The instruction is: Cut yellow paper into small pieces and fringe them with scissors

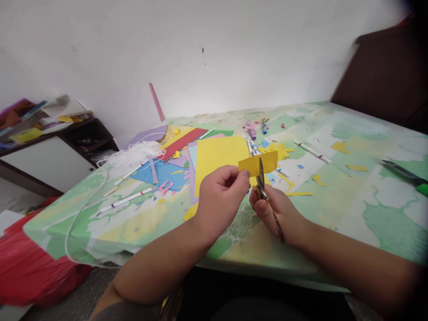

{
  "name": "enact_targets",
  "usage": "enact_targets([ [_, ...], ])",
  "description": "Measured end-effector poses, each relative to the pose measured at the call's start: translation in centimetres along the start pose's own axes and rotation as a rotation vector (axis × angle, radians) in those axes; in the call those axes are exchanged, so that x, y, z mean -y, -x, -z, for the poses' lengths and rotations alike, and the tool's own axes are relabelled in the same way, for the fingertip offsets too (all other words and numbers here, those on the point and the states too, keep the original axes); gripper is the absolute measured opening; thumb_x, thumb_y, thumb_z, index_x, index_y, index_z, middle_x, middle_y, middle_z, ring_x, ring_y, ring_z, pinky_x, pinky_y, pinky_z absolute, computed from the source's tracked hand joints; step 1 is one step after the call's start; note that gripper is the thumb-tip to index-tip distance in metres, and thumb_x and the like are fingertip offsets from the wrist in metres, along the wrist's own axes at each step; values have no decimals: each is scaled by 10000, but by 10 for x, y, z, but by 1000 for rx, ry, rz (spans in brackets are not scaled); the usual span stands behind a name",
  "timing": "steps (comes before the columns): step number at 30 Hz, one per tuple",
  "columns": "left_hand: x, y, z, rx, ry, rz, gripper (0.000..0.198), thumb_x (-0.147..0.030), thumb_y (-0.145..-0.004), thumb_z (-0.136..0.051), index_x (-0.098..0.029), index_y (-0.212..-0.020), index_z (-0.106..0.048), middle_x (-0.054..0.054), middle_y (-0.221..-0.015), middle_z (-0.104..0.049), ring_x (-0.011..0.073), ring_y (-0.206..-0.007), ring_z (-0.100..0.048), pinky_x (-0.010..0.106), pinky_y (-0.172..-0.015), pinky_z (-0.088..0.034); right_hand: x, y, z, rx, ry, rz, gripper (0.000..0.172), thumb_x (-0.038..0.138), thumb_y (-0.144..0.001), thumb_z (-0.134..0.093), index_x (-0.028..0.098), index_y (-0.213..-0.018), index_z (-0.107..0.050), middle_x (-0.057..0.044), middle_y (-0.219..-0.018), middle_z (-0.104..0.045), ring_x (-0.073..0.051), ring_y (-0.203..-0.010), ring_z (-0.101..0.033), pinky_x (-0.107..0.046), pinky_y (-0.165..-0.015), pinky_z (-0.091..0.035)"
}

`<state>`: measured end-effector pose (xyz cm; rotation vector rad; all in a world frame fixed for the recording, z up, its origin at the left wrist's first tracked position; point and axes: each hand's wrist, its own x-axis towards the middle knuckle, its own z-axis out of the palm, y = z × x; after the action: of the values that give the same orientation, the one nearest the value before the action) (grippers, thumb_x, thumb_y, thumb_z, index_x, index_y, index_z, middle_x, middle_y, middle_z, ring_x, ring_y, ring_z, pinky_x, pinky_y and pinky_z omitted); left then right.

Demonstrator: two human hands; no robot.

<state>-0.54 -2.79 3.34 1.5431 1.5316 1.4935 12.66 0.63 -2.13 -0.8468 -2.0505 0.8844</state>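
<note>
Between thumb and fingers, my left hand point(223, 196) pinches the left end of a yellow paper strip point(270, 161). My right hand point(279, 214) is closed round the handles of small gold-coloured scissors point(261, 174). Their blades point upward and cross the strip near its middle; whether they have cut into it I cannot tell. Behind my left hand lies a stack of coloured sheets with a yellow sheet point(219, 154) on top. Yellow paper cut into a fringed shape point(279, 150) rests just beyond the strip.
White string point(133, 154) is heaped at the left, one strand hanging over the table edge. Around it are a red sheet point(182, 143), blue paper point(160, 174) and a white marker point(125, 200). Larger scissors point(404, 171) lie at the right. Paper scraps dot the patterned tablecloth point(351, 196).
</note>
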Motion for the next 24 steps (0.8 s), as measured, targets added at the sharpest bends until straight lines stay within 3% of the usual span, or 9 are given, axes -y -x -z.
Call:
enact_targets([
  [5,3,0,-3,32,168,61,234,-239,-753,-537,-158,-533,-541,-36,-505,-538,66,-504,-493,189,-523,-398,-4,1,-2,9,-24,0,557,736,-745,-260,194,-716,-386,4,-624,-417,-117,-540,-359,-281,-487,-298],
  [10,10,-5,-11,109,584,287,84,-183,-686,-598,-141,-628,-552,-36,-547,-549,72,-490,-535,196,-493,-447,-7,0,3,39,-24,-23,547,720,-759,-264,191,-768,-404,4,-648,-425,-122,-566,-363,-279,-498,-309],
  [16,15,-18,-8,-2,955,419,98,-118,-663,-612,-129,-719,-532,-11,-664,-601,79,-616,-598,191,-566,-490,-8,-7,21,221,128,-110,453,636,-778,-376,197,-675,-412,10,-619,-425,-126,-566,-373,-280,-507,-316],
  [20,20,-24,-7,-50,1005,444,142,-100,-661,-630,-142,-721,-509,-31,-708,-596,66,-649,-598,202,-626,-499,-21,-14,26,58,-13,-209,397,585,-776,-431,201,-674,-434,9,-599,-448,-137,-562,-422,-289,-518,-342],
  [24,25,-17,-17,100,858,517,168,-133,-663,-657,-137,-775,-532,-19,-727,-591,69,-604,-580,201,-557,-477,-30,-20,25,-184,-421,-263,270,467,-757,-528,207,-747,-453,-7,-683,-519,-160,-645,-516,-313,-612,-423],
])
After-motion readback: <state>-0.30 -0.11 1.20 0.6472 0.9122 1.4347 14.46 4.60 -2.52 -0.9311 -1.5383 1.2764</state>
